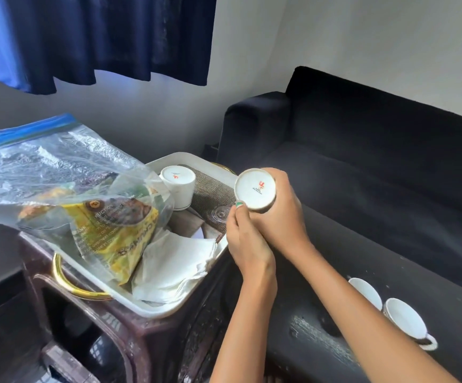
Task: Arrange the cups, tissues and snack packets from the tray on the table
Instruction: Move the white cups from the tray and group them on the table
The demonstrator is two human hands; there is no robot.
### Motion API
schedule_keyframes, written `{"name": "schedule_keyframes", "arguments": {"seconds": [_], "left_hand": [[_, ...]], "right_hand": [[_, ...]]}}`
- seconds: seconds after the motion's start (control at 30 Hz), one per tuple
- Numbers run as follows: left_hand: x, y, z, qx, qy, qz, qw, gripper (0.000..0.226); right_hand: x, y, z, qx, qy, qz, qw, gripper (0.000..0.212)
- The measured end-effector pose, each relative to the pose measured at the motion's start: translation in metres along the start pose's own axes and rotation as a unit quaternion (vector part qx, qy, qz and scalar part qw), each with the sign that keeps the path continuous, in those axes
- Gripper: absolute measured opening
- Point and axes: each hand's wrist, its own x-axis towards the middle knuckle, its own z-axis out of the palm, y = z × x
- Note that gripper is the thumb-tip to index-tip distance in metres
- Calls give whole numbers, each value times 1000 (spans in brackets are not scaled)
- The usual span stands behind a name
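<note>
Both hands are wrapping the white cup (255, 192), held upside down just past the tray (152, 308) edge: right hand (279, 217) is curling round its side, left hand (245, 241) is pinching the rim. Ceramic, I'm guessing, so it's stiff, slick and chippable; gripping the body looks safest. Red logo's showing on the base.

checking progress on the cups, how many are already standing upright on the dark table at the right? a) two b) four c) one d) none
a) two white cups stand open side up on the dark table; a third cup is held upside down in both hands, right hand and left hand, and a fourth cup sits inverted in the tray.
</note>
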Motion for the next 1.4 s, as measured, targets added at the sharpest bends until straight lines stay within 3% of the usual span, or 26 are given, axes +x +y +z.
{"name": "schedule_keyframes", "arguments": {"seconds": [0.13, 0.3, 0.43, 0.57, 0.7, 0.8, 0.9, 1.07, 1.23, 1.4], "left_hand": [[-8, -8, 4, 57, -77, -23, 995, 35], [-18, -20, 4, 155, -206, -63, 964, 46], [-21, -27, 3, 211, -226, -71, 949, 44], [-25, -34, 5, 215, -220, -85, 948, 58], [-25, -43, 7, 202, -245, -81, 945, 39], [-28, -49, 8, 193, -232, -111, 947, 37], [-28, -53, 7, 163, -247, -156, 942, 50], [-25, -52, 8, 109, -274, -230, 927, 75], [-26, -55, 9, 78, -289, -286, 910, 75], [-28, -59, 10, 94, -300, -302, 900, 69]], "right_hand": [[-16, 24, -26, -68, 47, -12, 996, 70], [-50, 47, -52, -109, 72, -4, 991, 68], [-58, 54, -65, -185, 0, -45, 982, 81], [-62, 57, -78, -277, -40, -111, 954, 99], [-68, 60, -91, -290, -63, -119, 947, 96], [-73, 64, -107, -212, -90, -61, 971, 104], [-77, 69, -129, -2, -85, 86, 993, 109], [-85, 76, -144, 271, -90, 246, 926, 92], [-88, 68, -138, 376, -136, 287, 871, 83], [-85, 62, -134, 388, -134, 268, 872, 70]]}}
